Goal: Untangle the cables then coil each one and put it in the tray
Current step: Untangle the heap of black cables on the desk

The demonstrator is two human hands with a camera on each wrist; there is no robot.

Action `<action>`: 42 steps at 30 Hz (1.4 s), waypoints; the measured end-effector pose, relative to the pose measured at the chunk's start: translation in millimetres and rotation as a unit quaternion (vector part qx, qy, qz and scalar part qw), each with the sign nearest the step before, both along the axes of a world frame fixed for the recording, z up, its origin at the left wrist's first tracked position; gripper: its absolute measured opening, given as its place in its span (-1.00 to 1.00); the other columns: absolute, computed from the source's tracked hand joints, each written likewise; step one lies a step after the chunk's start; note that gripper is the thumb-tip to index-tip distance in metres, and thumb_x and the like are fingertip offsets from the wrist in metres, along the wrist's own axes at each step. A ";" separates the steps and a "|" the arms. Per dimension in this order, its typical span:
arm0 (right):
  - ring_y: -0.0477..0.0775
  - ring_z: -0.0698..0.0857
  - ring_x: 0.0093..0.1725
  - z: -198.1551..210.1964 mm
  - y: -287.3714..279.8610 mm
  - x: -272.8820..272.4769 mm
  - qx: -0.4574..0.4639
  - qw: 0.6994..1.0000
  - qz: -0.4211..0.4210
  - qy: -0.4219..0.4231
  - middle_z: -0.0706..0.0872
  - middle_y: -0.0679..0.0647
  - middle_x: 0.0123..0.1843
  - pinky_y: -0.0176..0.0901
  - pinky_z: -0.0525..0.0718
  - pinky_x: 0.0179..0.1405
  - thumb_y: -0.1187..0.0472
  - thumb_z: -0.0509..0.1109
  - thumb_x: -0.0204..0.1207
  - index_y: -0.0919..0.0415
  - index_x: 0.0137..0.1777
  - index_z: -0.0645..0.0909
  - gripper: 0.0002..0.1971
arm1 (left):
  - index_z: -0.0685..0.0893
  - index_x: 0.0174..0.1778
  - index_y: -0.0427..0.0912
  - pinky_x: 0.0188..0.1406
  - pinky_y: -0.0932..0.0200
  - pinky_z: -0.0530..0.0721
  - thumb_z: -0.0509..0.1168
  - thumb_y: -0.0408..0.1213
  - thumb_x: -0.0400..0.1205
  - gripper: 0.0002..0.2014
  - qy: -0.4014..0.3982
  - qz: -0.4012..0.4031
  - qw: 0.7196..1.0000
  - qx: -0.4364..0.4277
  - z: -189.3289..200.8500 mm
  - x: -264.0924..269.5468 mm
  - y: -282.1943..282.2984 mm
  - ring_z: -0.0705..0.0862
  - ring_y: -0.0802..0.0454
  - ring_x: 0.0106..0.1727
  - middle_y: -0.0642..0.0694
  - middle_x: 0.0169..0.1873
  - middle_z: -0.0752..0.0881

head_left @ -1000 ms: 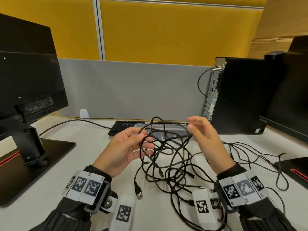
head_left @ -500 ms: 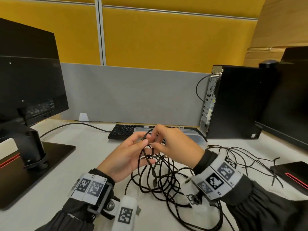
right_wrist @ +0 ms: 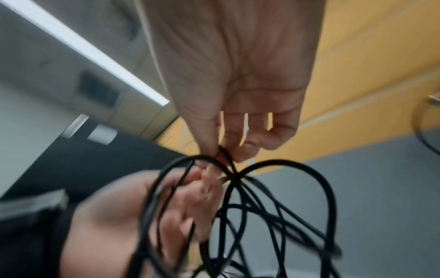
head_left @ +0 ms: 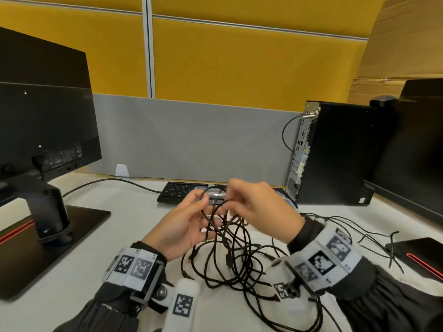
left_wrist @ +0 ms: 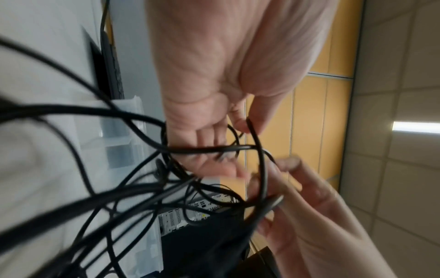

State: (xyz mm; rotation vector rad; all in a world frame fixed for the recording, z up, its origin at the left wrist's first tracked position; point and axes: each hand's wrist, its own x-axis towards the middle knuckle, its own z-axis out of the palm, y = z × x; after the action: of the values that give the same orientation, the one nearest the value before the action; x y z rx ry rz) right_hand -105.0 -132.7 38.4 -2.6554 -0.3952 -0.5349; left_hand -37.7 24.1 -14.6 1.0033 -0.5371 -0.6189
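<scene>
At the left edge of the desk (head_left: 100, 267) stands a black monitor (head_left: 43, 116) on its stand, its own lead running along the back edge towards the keyboard (head_left: 179, 191).

Left hand (head_left: 182, 228): raised above the middle of the desk, palm inward, fingers curled round several strands of the black cables (head_left: 227, 255). Grip grasping the cables.

The cables form one knotted mass. Its upper loops are lifted between the two hands; the rest lies on the desk at the near edge, with further loops trailing towards the right edge.

Right hand (head_left: 259, 207): just beside the left, fingertips touching it. The right wrist view shows thumb and forefinger pinching one strand where several loops cross. Grip grasping the cables.

Tray (head_left: 286, 200): clear plastic, at the back of the desk beside the keyboard, mostly hidden behind the hands. The left wrist view shows divided compartments; the visible ones hold no cable. No cable is yet coiled or stowed.

Far right: a black computer tower (head_left: 335, 152) with its own lead, and a second monitor (head_left: 417, 144).

Risks, as judged:
- Pulling the pinched strand hard could tighten the crossing into a firmer knot.
- Lifting the mass could drag the trailing loops and catch a connector on another strand.
- The keyboard lead lies close and could be drawn into the tangle.
</scene>
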 end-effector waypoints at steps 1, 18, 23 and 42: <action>-0.02 0.65 -0.31 2.4 -9.8 -0.3 0.071 0.997 -0.003 -0.008 0.72 -0.03 -0.36 -0.15 0.60 -0.26 0.20 0.34 0.59 0.09 -0.19 0.45 -0.85 | 0.42 0.06 -0.08 -0.35 0.12 0.59 0.13 -0.19 0.65 -0.89 0.013 0.015 1.000 -0.006 0.4 3.5 2.3 0.62 0.02 -0.33 -0.11 -0.26 0.65; -0.14 0.16 -0.59 19.2 -31.4 -18.1 0.321 0.925 0.051 0.195 0.23 -0.11 -0.57 -0.41 0.17 -0.63 0.06 0.14 0.68 0.16 0.14 0.68 -0.69 | 0.42 0.33 0.01 -0.31 0.16 0.66 0.29 -0.62 0.54 -0.45 -0.100 0.030 0.984 0.143 -8.1 0.0 -0.5 0.74 0.01 -0.16 -0.13 0.11 0.67; -0.17 0.21 -0.64 18.7 -16.5 -9.1 0.471 0.871 0.095 0.097 0.48 -0.04 -0.49 -0.34 0.15 -0.56 0.13 0.06 0.72 0.18 0.09 0.56 -0.75 | 0.36 0.36 0.13 -0.37 0.23 0.61 0.37 -0.53 0.53 -0.38 -0.112 -0.014 0.980 0.164 -5.4 -7.3 0.3 0.78 -0.05 -0.06 -0.03 0.27 0.65; -0.03 0.26 -0.46 27.8 -101.4 -40.7 0.625 0.777 0.070 0.023 0.16 -0.02 -0.49 -0.21 0.51 -0.37 -0.22 0.09 0.59 0.07 -0.56 0.25 -0.46 | 0.43 0.11 -0.03 -0.61 0.31 0.35 0.14 -0.44 0.66 -0.78 -0.007 0.104 0.983 0.151 -2.2 11.1 6.9 0.36 0.11 -0.54 -0.13 0.06 0.79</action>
State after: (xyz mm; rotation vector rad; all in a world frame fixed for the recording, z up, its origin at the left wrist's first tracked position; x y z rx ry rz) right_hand -145.7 -234.2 66.2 -1.3193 -0.1137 -0.4361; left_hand -26.6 30.9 -16.8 1.3319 -0.3489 -0.5151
